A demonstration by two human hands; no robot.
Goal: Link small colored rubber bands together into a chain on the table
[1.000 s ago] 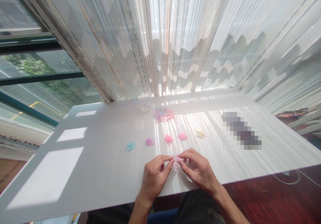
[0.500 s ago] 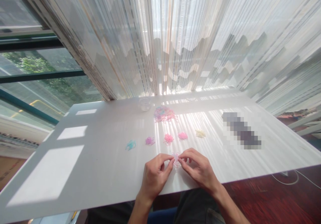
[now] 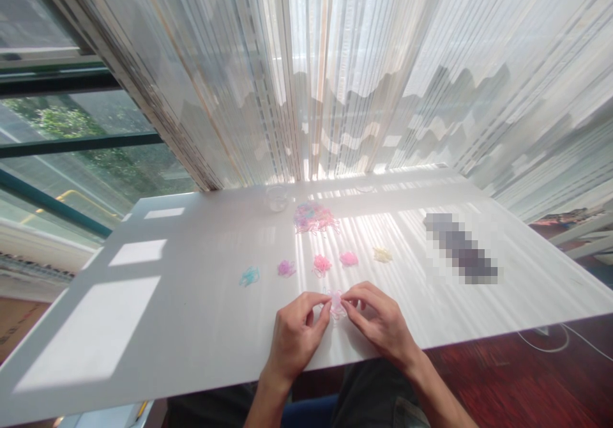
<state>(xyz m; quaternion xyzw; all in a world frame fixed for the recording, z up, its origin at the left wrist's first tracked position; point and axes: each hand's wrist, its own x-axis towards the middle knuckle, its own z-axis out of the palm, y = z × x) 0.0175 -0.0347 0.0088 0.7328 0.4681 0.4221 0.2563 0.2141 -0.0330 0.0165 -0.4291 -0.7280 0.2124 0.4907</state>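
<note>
My left hand (image 3: 297, 326) and my right hand (image 3: 380, 318) meet near the table's front edge, thumb and forefinger pinched on each. Between their fingertips is a small tangle of pink rubber bands (image 3: 336, 301), held from both sides just above or on the white table; which of these I cannot tell. Beyond the hands lie small heaps of thin bands: teal (image 3: 249, 276), purple (image 3: 286, 268), deep pink (image 3: 322, 264), light pink (image 3: 349, 259) and pale yellow (image 3: 382, 255). Farther back is a larger mixed-colour pile of bands (image 3: 315, 217).
A clear round container (image 3: 276, 198) stands at the back of the white table (image 3: 201, 326), near the curtain (image 3: 364, 83). A clear flat disc (image 3: 366, 189) lies to its right. A blurred-out dark object (image 3: 462, 249) rests on the right side. A white cable (image 3: 550, 350) is on the floor.
The fingertips of my two hands are slightly farther apart, and more of the pink tangle shows between them. The heaps on the table have not moved.
</note>
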